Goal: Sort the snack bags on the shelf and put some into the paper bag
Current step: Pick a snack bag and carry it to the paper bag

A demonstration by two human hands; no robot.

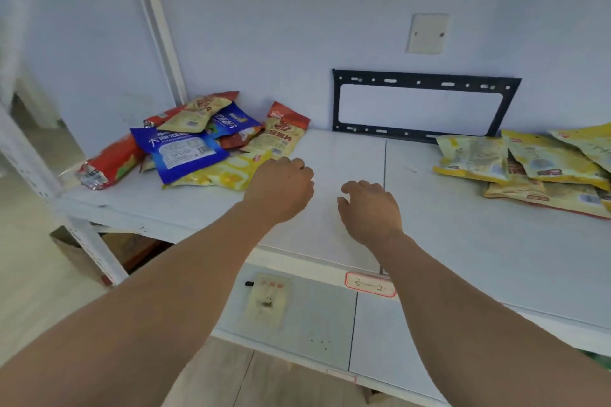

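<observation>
The shelf (429,225) is seen as smooth white panel with a matt finish; chipped, worn paint is noted along its left front edge. The blue snack bag (182,155) and the red snack bag (105,165) are observed as glossy plastic film, crinkled, with highlights. The yellow snack bags (529,165) at right appear as duller plastic film. The black bracket (426,81) on the wall reads as matt painted metal with punched slots. The label (370,284) on the shelf edge looks like paper.
</observation>
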